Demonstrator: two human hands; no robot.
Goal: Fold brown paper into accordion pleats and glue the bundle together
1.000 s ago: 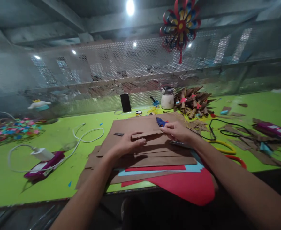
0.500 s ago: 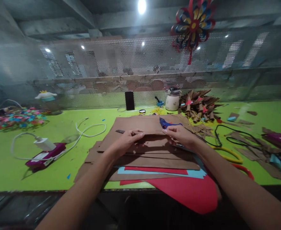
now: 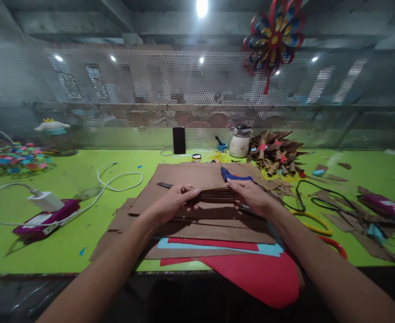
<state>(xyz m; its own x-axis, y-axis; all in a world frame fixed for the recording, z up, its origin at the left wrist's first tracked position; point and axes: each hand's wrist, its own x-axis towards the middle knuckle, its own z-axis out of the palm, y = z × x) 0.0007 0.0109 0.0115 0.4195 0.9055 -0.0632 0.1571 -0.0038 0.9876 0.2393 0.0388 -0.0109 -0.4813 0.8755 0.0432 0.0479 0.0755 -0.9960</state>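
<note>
I see folded brown paper (image 3: 217, 194) above brown sheets (image 3: 187, 173). Left hand (image 3: 173, 202) pinches its 9 o'clock end, right hand (image 3: 253, 196) its 3 o'clock end. Blue glue gun (image 3: 236, 176) near, 1 o'clock.

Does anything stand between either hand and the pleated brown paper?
Nothing visible does: the left hand and right hand hold the pleated brown paper at its two ends. The blue glue gun lies just beyond the right hand, over the brown sheets, not between hand and paper.
</note>
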